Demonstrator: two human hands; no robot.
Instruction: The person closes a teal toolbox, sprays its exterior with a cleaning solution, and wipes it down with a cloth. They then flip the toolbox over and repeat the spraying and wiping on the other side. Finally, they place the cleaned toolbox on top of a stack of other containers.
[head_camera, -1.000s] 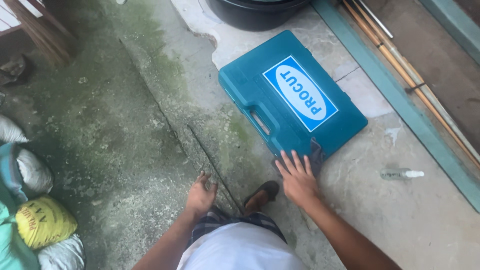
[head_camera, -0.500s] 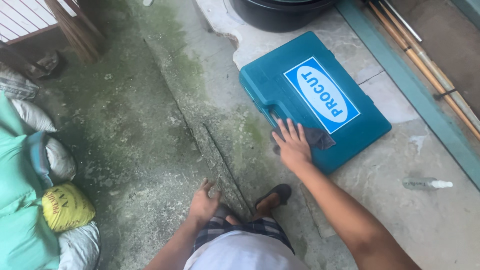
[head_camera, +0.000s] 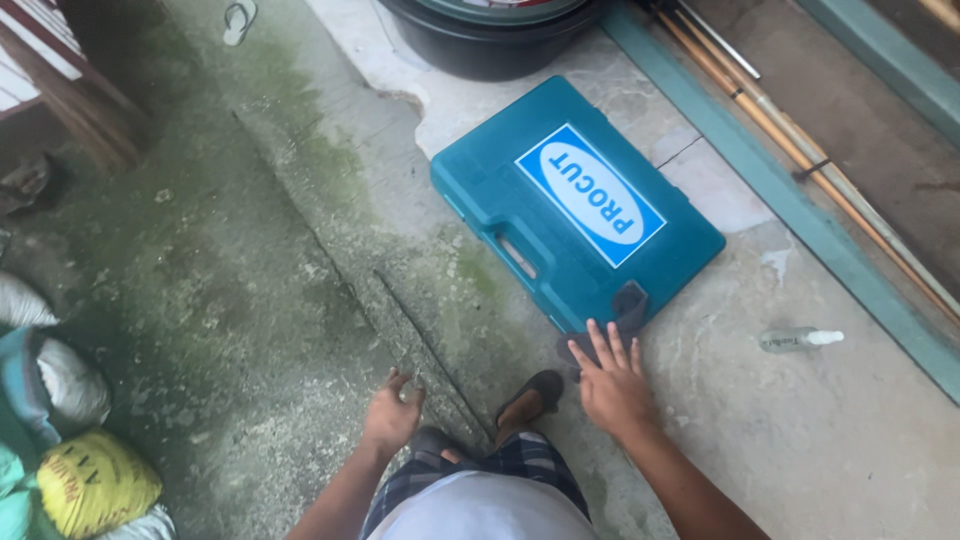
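A teal plastic tool case (head_camera: 575, 205) with a blue and white oval label lies flat on the concrete floor, handle toward me. My right hand (head_camera: 610, 380) is spread flat, fingers apart, at the case's near corner by its dark latch (head_camera: 630, 300), fingertips touching or just short of the edge. My left hand (head_camera: 392, 415) hangs loosely curled above the floor near a thin dark rod (head_camera: 425, 345) lying on the ground, holding nothing. My feet in dark sandals (head_camera: 530, 395) show between the hands.
A black tub (head_camera: 490, 35) stands beyond the case. Long poles (head_camera: 800, 160) lie along a teal sill at right. A small clear bottle (head_camera: 800, 340) lies right of my hand. Sacks (head_camera: 90, 480) pile at lower left; a flip-flop (head_camera: 238, 20) lies far back.
The view has shifted, so the case sits further from me. My right hand slid back from on top of the case's near edge to its near corner; my left hand stayed low.
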